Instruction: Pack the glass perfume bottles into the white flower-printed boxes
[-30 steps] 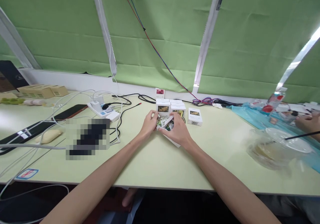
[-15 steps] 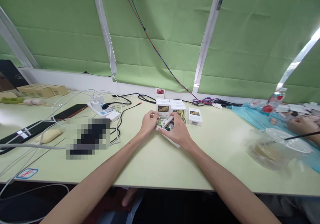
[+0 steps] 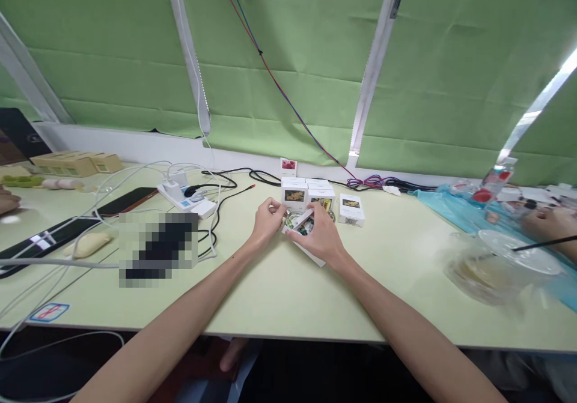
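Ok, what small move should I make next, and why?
Perhaps ease the small white-edged thing slightly toward you: your left hand and right hand are both at it, white boxes stand just behind, and the table has more room in front.

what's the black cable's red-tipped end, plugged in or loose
Loose: the red tip lies on the table, joined to nothing, farther back than the left hand.

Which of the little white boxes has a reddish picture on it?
The rearmost white box, peeking up behind the rest. Its picture is reddish; those on the front-left box, the middle box and the rightmost box look yellowish.
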Available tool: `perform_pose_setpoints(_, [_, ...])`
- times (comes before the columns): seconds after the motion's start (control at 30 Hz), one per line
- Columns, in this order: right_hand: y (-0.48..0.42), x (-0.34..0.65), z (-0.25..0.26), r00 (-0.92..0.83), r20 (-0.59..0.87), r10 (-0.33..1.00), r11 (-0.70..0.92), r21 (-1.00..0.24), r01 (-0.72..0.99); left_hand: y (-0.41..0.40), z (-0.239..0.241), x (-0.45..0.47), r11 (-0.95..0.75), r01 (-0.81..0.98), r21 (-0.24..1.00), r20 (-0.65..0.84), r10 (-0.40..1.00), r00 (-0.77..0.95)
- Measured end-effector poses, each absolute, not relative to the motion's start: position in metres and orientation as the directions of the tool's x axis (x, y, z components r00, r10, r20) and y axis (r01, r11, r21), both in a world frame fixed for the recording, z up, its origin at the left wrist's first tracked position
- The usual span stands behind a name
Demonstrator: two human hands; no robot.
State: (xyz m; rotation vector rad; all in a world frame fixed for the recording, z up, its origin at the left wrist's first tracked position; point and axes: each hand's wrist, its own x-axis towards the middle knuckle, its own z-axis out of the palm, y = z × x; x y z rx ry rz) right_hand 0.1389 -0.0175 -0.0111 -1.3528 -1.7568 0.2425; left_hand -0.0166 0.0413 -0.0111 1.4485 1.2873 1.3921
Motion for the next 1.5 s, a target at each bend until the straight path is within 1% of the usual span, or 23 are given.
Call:
perform_pose_setpoints(0.5, [-0.017,0.143,-0.011,-0.059,0.521,0.851,0.420,-0.610,0.672,0.036,-0.006,-0.014,-0.152,0.068,0.986,0.155,0.987,-0.034])
perform_pose_setpoints(0.7, [-0.018,0.143,-0.011,-0.072,0.513,0.855,0.425,-0.615,0.664,0.038,-0.007,-0.015,-0.154,0.064,0.986,0.155,0.988,-0.014])
perform_pose_setpoints(1.5, [-0.016,0.142,-0.013,-0.031,0.530,0.848,0.400,-0.601,0.692,0.031,-0.008,-0.011,-0.159,0.052,0.986,0.162,0.985,-0.063])
